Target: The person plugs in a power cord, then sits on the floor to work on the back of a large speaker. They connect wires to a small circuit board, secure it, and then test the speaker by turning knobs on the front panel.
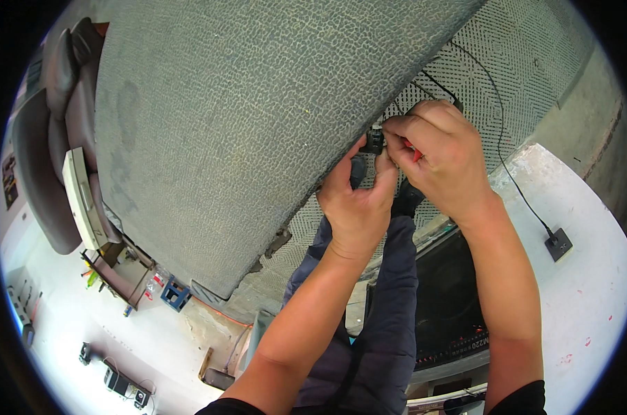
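Note:
My left hand (358,204) pinches a small black block-like part (374,142) between thumb and fingers, beside the edge of a large grey textured mat (237,104). A pale bit shows at the top of that part. My right hand (441,152) is closed right beside it, its fingertips touching or almost touching the part's upper end. Between the right fingers a red piece (414,151) of a slim object shows; the rest is hidden, so its kind cannot be made out.
A black cable (502,131) curves over the patterned floor (528,55) to a black plug at a socket (558,244) on the white wall. A dark brown sofa (47,166) stands at the far left, near a blue crate (176,295). My legs (379,311) are below my hands.

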Demonstrator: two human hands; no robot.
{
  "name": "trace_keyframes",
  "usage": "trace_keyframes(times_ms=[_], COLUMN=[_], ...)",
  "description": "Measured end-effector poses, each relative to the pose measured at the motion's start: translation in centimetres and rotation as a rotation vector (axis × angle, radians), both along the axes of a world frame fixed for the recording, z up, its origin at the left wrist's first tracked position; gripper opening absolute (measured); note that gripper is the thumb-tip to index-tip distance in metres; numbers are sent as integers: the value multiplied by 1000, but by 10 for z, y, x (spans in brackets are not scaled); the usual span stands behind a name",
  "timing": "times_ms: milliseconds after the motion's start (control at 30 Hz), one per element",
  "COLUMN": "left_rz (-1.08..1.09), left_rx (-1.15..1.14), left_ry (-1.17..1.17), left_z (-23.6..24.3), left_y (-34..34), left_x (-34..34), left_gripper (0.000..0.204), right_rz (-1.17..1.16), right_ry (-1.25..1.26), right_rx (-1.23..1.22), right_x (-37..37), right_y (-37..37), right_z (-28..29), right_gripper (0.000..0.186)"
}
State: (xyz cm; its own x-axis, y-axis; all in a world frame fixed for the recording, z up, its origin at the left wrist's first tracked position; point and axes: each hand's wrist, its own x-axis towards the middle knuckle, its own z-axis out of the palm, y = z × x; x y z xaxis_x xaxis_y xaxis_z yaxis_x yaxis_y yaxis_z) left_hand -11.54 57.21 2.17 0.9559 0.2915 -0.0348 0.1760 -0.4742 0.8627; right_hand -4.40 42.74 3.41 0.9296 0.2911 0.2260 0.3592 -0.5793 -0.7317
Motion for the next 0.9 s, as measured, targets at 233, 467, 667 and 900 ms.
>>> trace_keyframes(times_ms=[233,467,667,900], left_rz=[65,14,-12,-37], left_rx=[-133,-127,-66,13], left_ry=[6,27,-2,-62], left_z=[-2,0,1,-2], left_y=[-2,2,3,2], left_x=[1,-1,-1,2], left_gripper=[34,37,36,35], right_rz=[-118,-119,-43,-26], right_ry=[227,193,148,105], right_rx=[170,149,53,-18], right_x=[-10,-10,-5,-3], right_y=[5,6,2,2], right_z=[-1,0,3,8], right_gripper=[12,11,14,14])
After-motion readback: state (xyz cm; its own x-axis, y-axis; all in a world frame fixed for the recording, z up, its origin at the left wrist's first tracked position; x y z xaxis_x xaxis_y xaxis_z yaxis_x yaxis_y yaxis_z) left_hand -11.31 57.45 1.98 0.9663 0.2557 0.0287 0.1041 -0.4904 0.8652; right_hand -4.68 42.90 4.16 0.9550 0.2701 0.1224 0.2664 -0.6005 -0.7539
